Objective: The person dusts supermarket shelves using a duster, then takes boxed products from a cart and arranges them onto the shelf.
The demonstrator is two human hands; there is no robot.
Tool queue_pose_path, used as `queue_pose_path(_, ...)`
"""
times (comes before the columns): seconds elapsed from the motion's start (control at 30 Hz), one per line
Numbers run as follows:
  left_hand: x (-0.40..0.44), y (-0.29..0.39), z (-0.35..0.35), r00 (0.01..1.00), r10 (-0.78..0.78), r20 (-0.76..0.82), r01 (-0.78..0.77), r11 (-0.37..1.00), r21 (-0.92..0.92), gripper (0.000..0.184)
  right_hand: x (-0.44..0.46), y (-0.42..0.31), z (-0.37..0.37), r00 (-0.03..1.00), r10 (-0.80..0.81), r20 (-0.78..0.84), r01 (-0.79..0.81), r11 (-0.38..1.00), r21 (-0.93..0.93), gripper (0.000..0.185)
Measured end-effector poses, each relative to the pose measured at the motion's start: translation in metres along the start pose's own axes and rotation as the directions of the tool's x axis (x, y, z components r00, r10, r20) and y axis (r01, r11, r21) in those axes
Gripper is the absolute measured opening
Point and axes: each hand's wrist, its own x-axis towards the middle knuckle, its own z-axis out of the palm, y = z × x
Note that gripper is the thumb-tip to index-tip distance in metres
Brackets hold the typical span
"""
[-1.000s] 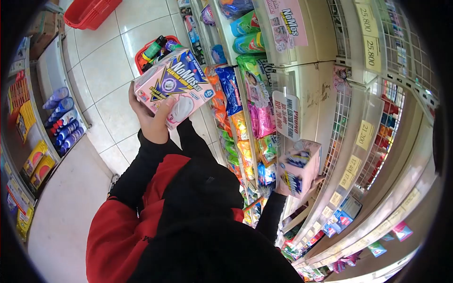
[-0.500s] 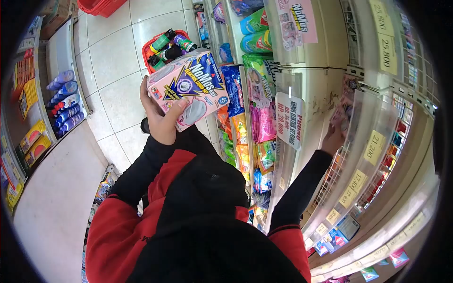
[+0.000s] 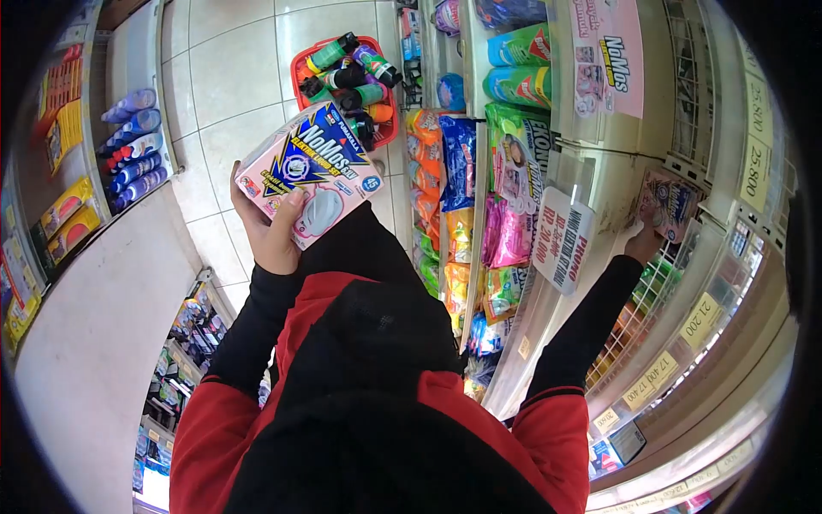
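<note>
My left hand (image 3: 271, 230) is closed around a pink NoMos electric liquid set box (image 3: 330, 199), thumb across its printed front. The box is held tilted, out over the aisle floor. On the other side, my right hand (image 3: 648, 236) reaches onto the shelf at the right, its fingers closed at the edge of a similar pink NoMos box (image 3: 678, 199). Part of that hand lies in shadow. A white promo sign (image 3: 562, 242) hangs from the shelf edge, left of my right forearm.
A red basket (image 3: 299, 62) with several dark-capped bottles stands on the tiled floor (image 3: 231, 73). Colourful pouches (image 3: 505, 231) fill the lower shelf. Wire racks and price labels (image 3: 659, 373) line the right. Another shelf holds blue bottles (image 3: 137, 176) at the left.
The view has shifted, and the left-hand box appears farther left. My right hand appears farther right, and the box at its fingers now shows its printed front clearly.
</note>
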Motion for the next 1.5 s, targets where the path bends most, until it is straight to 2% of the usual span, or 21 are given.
queue_pose_path(0.1, 0.006, 0.015, -0.002, 1.0, 0.025, 0.015, -0.026, 0.999, 0.022, 0.074, 0.002, -0.001, 0.001, 0.996, 0.042, -0.073, -0.045, 0.998, -0.036, 0.051)
queue_pose_path(0.3, 0.014, 0.025, -0.012, 1.0, 0.002, 0.01, -0.002, 0.999, 0.045, 0.073, 0.021, 0.027, -0.013, 0.997, 0.076, -0.031, -0.078, 0.993, -0.089, 0.048)
queue_pose_path(0.4, 0.019, 0.025, -0.015, 0.999, -0.023, 0.047, 0.022, 1.0, 0.02, 0.073, 0.02, 0.027, -0.012, 0.996, 0.058, -0.064, -0.071, 0.975, -0.209, 0.047)
queue_pose_path(0.5, 0.02, 0.031, -0.012, 0.993, -0.08, 0.082, 0.08, 0.997, -0.005, 0.072, -0.002, -0.007, 0.004, 0.932, 0.196, -0.304, -0.301, 0.887, -0.349, 0.047)
queue_pose_path(0.6, 0.018, 0.049, 0.004, 0.972, -0.144, 0.183, 0.155, 0.987, -0.043, 0.075, -0.052, -0.048, 0.008, 0.984, -0.146, -0.104, 0.066, 0.834, -0.547, 0.053)
queue_pose_path(0.67, 0.014, 0.057, 0.015, 0.956, -0.153, 0.252, 0.16, 0.987, -0.01, 0.077, -0.099, -0.082, 0.018, 0.993, -0.024, -0.111, -0.028, 0.894, -0.447, 0.056)
queue_pose_path(0.73, 0.008, 0.071, 0.031, 0.915, -0.128, 0.381, 0.171, 0.982, -0.08, 0.077, -0.14, -0.109, 0.024, 0.989, -0.148, 0.003, 0.127, 0.838, -0.531, 0.047)
queue_pose_path(0.8, 0.001, 0.073, 0.039, 0.877, -0.106, 0.469, 0.151, 0.987, -0.059, 0.077, -0.182, -0.132, 0.031, 0.959, -0.257, 0.122, 0.276, 0.746, -0.606, 0.04)
queue_pose_path(0.87, -0.009, 0.083, 0.05, 0.832, -0.123, 0.54, 0.187, 0.98, -0.064, 0.075, -0.232, -0.163, 0.054, 0.95, -0.304, 0.073, 0.308, 0.872, -0.381, 0.038)
queue_pose_path(0.93, -0.022, 0.094, 0.06, 0.803, -0.136, 0.58, 0.194, 0.98, -0.038, 0.078, -0.269, -0.159, 0.064, 0.981, -0.075, 0.179, 0.072, 0.997, 0.021, 0.052)
queue_pose_path(1.0, -0.031, 0.096, 0.067, 0.769, -0.131, 0.626, 0.136, 0.99, 0.041, 0.083, -0.29, -0.206, 0.092, 0.94, 0.045, 0.338, -0.178, 0.911, 0.373, 0.056)
queue_pose_path(1.07, -0.04, 0.082, 0.067, 0.696, -0.162, 0.7, 0.117, 0.987, 0.112, 0.083, -0.303, -0.213, 0.101, 0.865, 0.067, 0.497, -0.406, 0.675, 0.616, 0.056)
queue_pose_path(1.1, -0.048, 0.087, 0.069, 0.649, -0.198, 0.734, 0.14, 0.98, 0.141, 0.082, -0.311, -0.184, 0.097, 0.817, 0.209, 0.538, -0.477, 0.769, 0.425, 0.052)
queue_pose_path(1.13, -0.054, 0.082, 0.067, 0.612, -0.224, 0.759, 0.156, 0.974, 0.162, 0.087, -0.311, -0.179, 0.093, 0.815, 0.26, 0.518, -0.519, 0.726, 0.451, 0.051)
queue_pose_path(1.2, -0.059, 0.084, 0.063, 0.484, -0.328, 0.812, 0.295, 0.934, 0.201, 0.081, -0.307, -0.172, 0.083, 0.792, 0.36, 0.494, -0.596, 0.633, 0.495, 0.048)
queue_pose_path(1.23, -0.06, 0.082, 0.061, 0.466, -0.355, 0.811, 0.29, 0.927, 0.239, 0.078, -0.299, -0.172, 0.073, 0.768, 0.381, 0.515, -0.636, 0.553, 0.539, 0.042)
queue_pose_path(1.3, -0.061, 0.076, 0.056, 0.432, -0.413, 0.802, 0.281, 0.906, 0.316, 0.073, -0.282, -0.158, 0.041, 0.807, 0.462, 0.368, -0.59, 0.59, 0.552, 0.043)
queue_pose_path(1.37, -0.054, 0.072, 0.049, 0.463, -0.387, 0.797, 0.226, 0.921, 0.316, 0.068, -0.263, -0.178, 0.018, 0.798, 0.487, 0.356, -0.591, 0.516, 0.62, 0.05)
queue_pose_path(1.4, -0.049, 0.072, 0.046, 0.478, -0.372, 0.796, 0.195, 0.928, 0.317, 0.066, -0.254, -0.178, -0.001, 0.774, 0.458, 0.437, -0.628, 0.469, 0.621, 0.052)
queue_pose_path(1.47, -0.036, 0.074, 0.039, 0.551, -0.36, 0.753, 0.153, 0.931, 0.332, 0.061, -0.238, -0.158, -0.028, 0.818, 0.455, 0.352, -0.563, 0.504, 0.655, 0.053)
queue_pose_path(1.5, -0.029, 0.076, 0.035, 0.577, -0.35, 0.738, 0.151, 0.934, 0.325, 0.061, -0.231, -0.149, -0.038, 0.803, 0.461, 0.379, -0.59, 0.52, 0.618, 0.052)
